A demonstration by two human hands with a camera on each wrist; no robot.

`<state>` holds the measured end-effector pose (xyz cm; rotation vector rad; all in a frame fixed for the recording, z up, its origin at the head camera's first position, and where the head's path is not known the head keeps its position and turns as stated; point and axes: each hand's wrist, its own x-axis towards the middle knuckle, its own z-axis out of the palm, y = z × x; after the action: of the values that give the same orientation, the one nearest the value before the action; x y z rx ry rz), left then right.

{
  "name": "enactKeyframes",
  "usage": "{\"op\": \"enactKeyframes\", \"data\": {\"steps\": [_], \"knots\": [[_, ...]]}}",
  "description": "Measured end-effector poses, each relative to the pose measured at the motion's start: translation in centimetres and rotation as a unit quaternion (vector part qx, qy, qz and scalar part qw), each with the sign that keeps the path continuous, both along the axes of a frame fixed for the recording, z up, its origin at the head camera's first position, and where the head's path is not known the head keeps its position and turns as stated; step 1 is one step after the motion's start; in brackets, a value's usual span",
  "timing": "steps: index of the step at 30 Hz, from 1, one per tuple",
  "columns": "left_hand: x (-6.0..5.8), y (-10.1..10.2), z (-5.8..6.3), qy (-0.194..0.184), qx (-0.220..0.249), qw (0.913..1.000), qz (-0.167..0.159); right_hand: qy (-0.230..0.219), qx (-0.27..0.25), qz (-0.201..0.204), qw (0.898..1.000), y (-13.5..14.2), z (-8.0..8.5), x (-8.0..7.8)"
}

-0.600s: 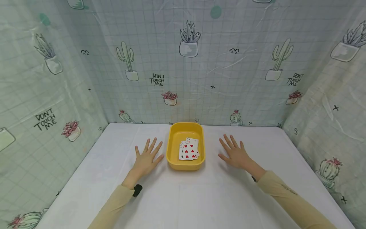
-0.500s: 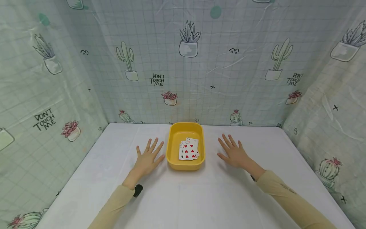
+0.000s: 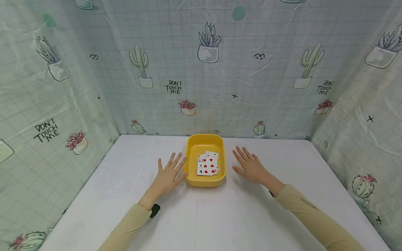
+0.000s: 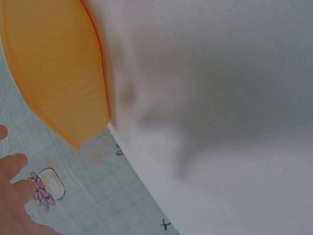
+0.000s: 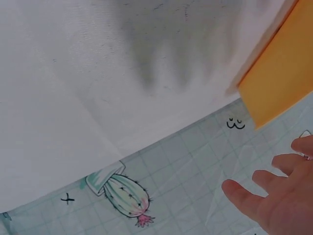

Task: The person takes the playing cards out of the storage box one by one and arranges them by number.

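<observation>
A yellow plastic bin (image 3: 205,183) stands toward the back of the white table, and several playing cards (image 3: 208,165) lie loosely stacked inside it, a six of hearts on top. My left hand (image 3: 168,177) is just left of the bin, fingers straight and spread, its fingertips overlapping the bin's left rim in the head view. To the right of the bin hovers my right hand (image 3: 251,169), fingers extended and spread, a small gap from the wall. Neither hand holds anything. Both wrist views show the bin's yellow side wall (image 4: 58,73) and spread fingertips.
The white tabletop (image 3: 213,223) extends in front of the bin and to both sides. A pale curtain (image 3: 220,80) printed with cacti and a grid hangs along the back and both sides, close behind the bin.
Both hands have moved inward toward the bin, the left one rightward and the right one leftward. The bin and cards keep their place.
</observation>
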<state>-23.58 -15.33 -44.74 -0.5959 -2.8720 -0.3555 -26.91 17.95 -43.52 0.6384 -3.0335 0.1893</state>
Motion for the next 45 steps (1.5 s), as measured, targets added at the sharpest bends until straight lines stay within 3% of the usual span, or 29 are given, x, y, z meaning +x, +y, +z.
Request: {"op": "enactKeyframes", "data": {"steps": [8,18,25,32,40,45], "knots": [[-0.2,0.4,-0.2,0.021,-0.019,0.9991,-0.031,-0.01,-0.002,0.013,1.0,-1.3,0.4,-0.2],[-0.6,0.7,-1.0,0.001,-0.033,0.9983,-0.048,0.016,0.017,0.043,0.999,-2.8,0.2,-0.6],[-0.6,0.9,-1.6,-0.013,-0.04,0.9978,-0.051,0.027,0.017,0.065,0.997,-3.9,0.2,-0.9],[-0.5,1.0,-2.0,0.006,-0.045,0.9976,-0.051,0.011,0.005,0.065,0.998,-5.3,0.2,-1.1],[-0.5,1.1,-2.2,0.004,-0.055,0.9974,-0.045,-0.005,0.006,0.07,0.997,-6.5,0.1,-1.8],[-0.5,1.1,-2.3,0.008,-0.051,0.9975,-0.048,-0.004,0.027,0.078,0.997,-7.3,-0.1,-2.5]]}}
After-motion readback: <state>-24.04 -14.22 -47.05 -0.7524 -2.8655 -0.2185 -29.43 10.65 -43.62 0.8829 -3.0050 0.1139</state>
